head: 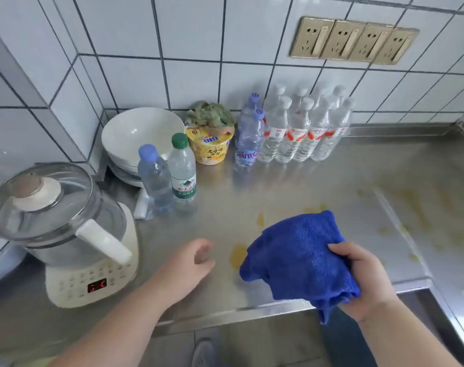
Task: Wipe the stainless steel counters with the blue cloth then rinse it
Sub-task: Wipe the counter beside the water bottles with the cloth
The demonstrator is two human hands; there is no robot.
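**While a blue cloth hung over a stained steel counter**

While the steel counter (252, 194) stretched wide below a white tiled wall (188, 35), yellow stains (238, 256) marked its surface near the front edge. At the left stood a glass kettle (58, 215) on a white base with a red display. Behind it sat stacked white bowls (140, 136), two water bottles (167, 176), a yellow noodle cup (211, 145) and a cluster of more bottles (302, 128) against the wall. The blue cloth (299, 255) was bunched in the right hand (363, 276), whose fingers curled around it, just above the counter's front edge. The left hand (191, 263) hovered over the counter beside the stains, fingers loosely curled and holding nothing.
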